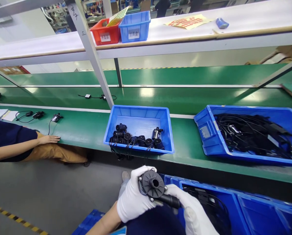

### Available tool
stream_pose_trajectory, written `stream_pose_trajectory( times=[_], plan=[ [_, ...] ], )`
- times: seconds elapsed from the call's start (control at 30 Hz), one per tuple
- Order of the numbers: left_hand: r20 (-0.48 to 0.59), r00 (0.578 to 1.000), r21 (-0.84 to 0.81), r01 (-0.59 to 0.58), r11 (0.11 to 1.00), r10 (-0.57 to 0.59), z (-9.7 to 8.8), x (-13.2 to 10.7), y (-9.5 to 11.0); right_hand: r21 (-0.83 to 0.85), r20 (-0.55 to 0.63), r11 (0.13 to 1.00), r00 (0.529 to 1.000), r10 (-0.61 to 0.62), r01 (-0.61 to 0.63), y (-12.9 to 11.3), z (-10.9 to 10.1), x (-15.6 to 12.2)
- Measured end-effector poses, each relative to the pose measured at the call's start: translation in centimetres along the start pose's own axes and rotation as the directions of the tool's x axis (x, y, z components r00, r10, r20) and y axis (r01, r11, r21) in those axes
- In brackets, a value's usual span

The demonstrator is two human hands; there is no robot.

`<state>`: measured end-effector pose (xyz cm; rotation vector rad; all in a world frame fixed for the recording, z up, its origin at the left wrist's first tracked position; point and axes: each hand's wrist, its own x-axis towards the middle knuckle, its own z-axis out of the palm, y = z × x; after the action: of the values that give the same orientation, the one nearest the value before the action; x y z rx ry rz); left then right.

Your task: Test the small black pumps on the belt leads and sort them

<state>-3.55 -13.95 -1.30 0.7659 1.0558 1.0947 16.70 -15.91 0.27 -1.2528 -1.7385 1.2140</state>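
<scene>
Both my hands wear white gloves and hold one small black pump (pixel 155 187) low in the view, over my lap. My left hand (pixel 133 195) wraps round its body, the round ribbed face turned up toward me. My right hand (pixel 187 205) grips the black outlet tube at its right side. Straight ahead on the green bench stands a blue bin (pixel 139 112) with several more black pumps (pixel 133 138) and their wires hanging over the front rim.
A blue bin (pixel 207 130) full of black cables (pixel 253 133) stands to the right. More blue bins (pixel 258 205) sit below near my knees. A co-worker's arm (pixel 26 145) rests on the bench (pixel 87 127) at left. Red (pixel 105 32) and blue (pixel 135 27) boxes stand on the upper shelf.
</scene>
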Motion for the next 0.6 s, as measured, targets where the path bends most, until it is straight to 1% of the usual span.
stream_pose_trajectory(
  times=[0.07,0.13,0.23,0.3,0.33,0.37,0.4,0.43,0.47,0.5,0.53,0.6],
  plan=[
    [0.019,0.999,0.011,-0.041,0.999,0.041,0.2,0.1,0.1,-0.004,0.007,1.000,1.000,0.003,-0.003,0.9,0.1,-0.2],
    [0.015,0.998,0.017,-0.061,0.998,0.060,0.6,0.1,0.5,-0.012,0.003,1.000,1.000,0.011,-0.011,2.0,0.3,-0.6],
    [0.004,0.995,0.107,-0.097,0.990,0.097,1.0,0.0,1.4,0.008,-0.018,0.999,0.999,0.051,-0.051,3.1,0.7,-0.6],
    [0.019,0.993,0.188,-0.117,0.975,0.115,0.6,-0.2,1.8,0.109,-0.049,0.990,0.994,0.101,-0.095,3.3,1.0,-0.1],
    [0.047,0.993,0.213,-0.117,0.970,0.109,0.0,-0.2,2.0,0.212,-0.053,0.967,0.986,0.158,-0.144,3.4,1.3,0.2],
    [0.088,0.992,0.221,-0.110,0.969,0.093,-0.6,-0.3,2.1,0.335,-0.050,0.920,0.971,0.232,-0.202,3.3,1.5,0.6],
    [0.139,0.988,0.211,-0.096,0.973,0.068,-1.5,-0.2,2.2,0.447,-0.033,0.855,0.951,0.308,-0.262,3.3,1.8,1.1],
    [0.181,0.982,0.187,-0.080,0.979,0.046,-2.3,-0.1,2.2,0.543,-0.004,0.773,0.920,0.392,-0.328,3.1,2.1,1.6],
    [0.193,0.980,0.153,-0.066,0.986,0.036,-3.2,0.0,2.3,0.622,0.029,0.677,0.876,0.482,-0.393,3.0,2.4,2.1],
    [0.174,0.984,0.119,-0.055,0.991,0.033,-4.0,0.2,2.4,0.682,0.068,0.575,0.822,0.565,-0.452,2.8,2.7,2.6],
    [0.124,0.992,0.093,-0.049,0.994,0.038,-4.7,0.3,2.5,0.727,0.102,0.479,0.767,0.633,-0.492,2.5,2.9,3.1],
    [-0.010,0.998,0.079,-0.057,0.995,0.058,-5.4,0.4,2.7,0.786,0.163,0.319,0.676,0.718,-0.529,1.9,3.2,4.2]
  ],
)
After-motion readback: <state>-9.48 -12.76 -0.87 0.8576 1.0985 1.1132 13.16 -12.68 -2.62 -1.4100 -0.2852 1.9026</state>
